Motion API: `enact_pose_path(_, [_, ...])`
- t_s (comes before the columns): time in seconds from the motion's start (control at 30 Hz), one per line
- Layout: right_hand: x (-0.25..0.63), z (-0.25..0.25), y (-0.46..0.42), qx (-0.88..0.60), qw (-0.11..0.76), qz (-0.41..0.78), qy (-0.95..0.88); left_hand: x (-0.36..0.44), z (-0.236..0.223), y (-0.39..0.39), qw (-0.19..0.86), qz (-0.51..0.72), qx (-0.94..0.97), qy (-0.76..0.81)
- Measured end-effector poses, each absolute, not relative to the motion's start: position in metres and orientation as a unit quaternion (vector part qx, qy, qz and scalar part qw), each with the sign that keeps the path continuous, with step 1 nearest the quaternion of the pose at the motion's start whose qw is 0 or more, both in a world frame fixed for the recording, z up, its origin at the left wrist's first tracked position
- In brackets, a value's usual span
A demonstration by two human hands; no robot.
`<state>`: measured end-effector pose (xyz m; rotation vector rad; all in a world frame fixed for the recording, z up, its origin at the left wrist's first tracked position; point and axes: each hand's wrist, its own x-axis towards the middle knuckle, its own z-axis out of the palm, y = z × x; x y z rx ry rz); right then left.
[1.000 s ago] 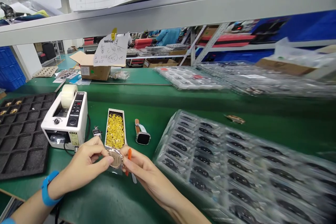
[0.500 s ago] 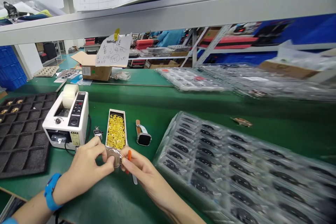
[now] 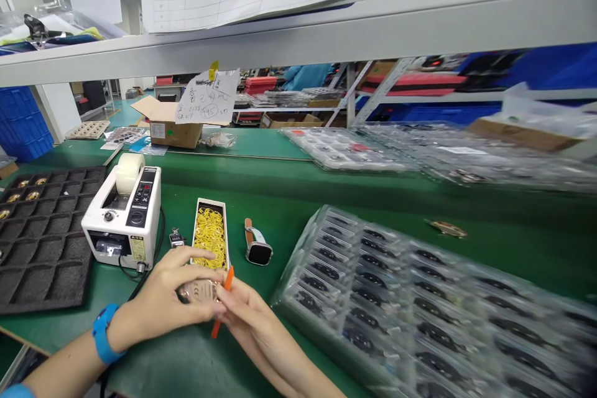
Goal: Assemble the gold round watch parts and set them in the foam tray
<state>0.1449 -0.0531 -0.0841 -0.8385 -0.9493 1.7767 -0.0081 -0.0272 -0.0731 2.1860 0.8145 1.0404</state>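
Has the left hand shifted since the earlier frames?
Yes: the left hand has moved rightward, its fingers now crossing the near end of the box of yellow rubber bands.

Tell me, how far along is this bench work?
Looks done: the clear blister tray holds rows of dark pieces. In hand: the left hand grips a round metal piece, the right hand an orange pick. Left: gold discs sit in the black foam tray; yellow rubber bands fill their box.
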Motion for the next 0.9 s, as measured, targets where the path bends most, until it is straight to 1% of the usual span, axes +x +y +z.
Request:
enact_pose_path(0.13, [0.14,-0.086,-0.053,-0.315,0.473,0.761,-0.315,-0.011,-0.08,-0.021,0.268,0.38,0.849,0.25])
enact_pose_path(0.2, [0.142,-0.088,-0.051,-0.334,0.467,0.751,-0.326,-0.012,-0.082,-0.021,0.264,0.374,0.85,0.263])
enact_pose_path(0.23, [0.144,-0.089,-0.049,-0.355,0.463,0.733,-0.35,-0.012,-0.083,-0.021,0.278,0.373,0.838,0.286])
enact_pose_path(0.3, [0.149,-0.091,-0.045,-0.408,0.461,0.662,-0.428,-0.011,-0.084,-0.021,0.358,0.374,0.777,0.358])
enact_pose_path(0.37, [0.153,-0.092,-0.04,-0.45,0.471,0.571,-0.5,-0.01,-0.084,-0.021,0.484,0.348,0.685,0.419])
enact_pose_path(0.43, [0.156,-0.09,-0.037,-0.466,0.487,0.508,-0.536,-0.009,-0.081,-0.02,0.591,0.304,0.613,0.426])
enact_pose_path(0.47, [0.157,-0.087,-0.036,-0.467,0.49,0.497,-0.543,-0.009,-0.079,-0.019,0.628,0.282,0.595,0.415])
enact_pose_path(0.53, [0.157,-0.082,-0.036,-0.46,0.475,0.504,-0.556,-0.01,-0.075,-0.019,0.667,0.258,0.579,0.391])
enact_pose_path(0.63, [0.155,-0.076,-0.038,-0.462,0.427,0.512,-0.585,-0.01,-0.071,-0.021,0.701,0.234,0.564,0.368])
enact_pose_path(0.7, [0.154,-0.076,-0.037,-0.474,0.41,0.485,-0.609,-0.009,-0.071,-0.022,0.713,0.225,0.56,0.358])
enact_pose_path(0.8, [0.154,-0.08,-0.035,-0.49,0.411,0.458,-0.617,-0.008,-0.074,-0.023,0.7,0.252,0.562,0.362])
enact_pose_path(0.9, [0.152,-0.084,-0.035,-0.475,0.413,0.479,-0.612,-0.006,-0.081,-0.023,0.667,0.303,0.574,0.366])
